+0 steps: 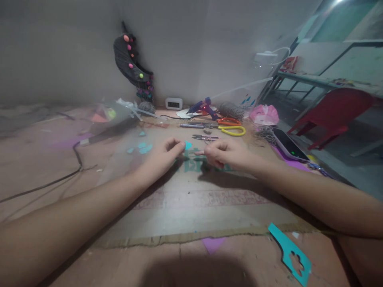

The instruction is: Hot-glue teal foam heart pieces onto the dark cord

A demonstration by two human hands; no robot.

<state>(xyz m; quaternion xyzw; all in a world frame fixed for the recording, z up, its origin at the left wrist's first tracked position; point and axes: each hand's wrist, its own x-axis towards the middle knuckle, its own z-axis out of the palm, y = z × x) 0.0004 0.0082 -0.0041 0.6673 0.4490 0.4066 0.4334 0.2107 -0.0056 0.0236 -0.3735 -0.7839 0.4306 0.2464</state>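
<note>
My left hand pinches a small turquoise craft-foam or paper piece between thumb and index finger, above the cardboard sheet. Facing it from the right is my right hand, its index finger stretched towards the piece and the other fingers curled. The inside of that curl is hidden. Small turquoise cut-outs lie left of my left hand. Just beyond the hands rest small thread snips. A turquoise strip with a flower-shaped hole lies at the front right.
Yellow-handled scissors, orange-handled scissors and a blue glue gun with a lit red light lie behind. Grey yarn, a white clock and a pink bag line the back. A phone lies right; a cable runs left.
</note>
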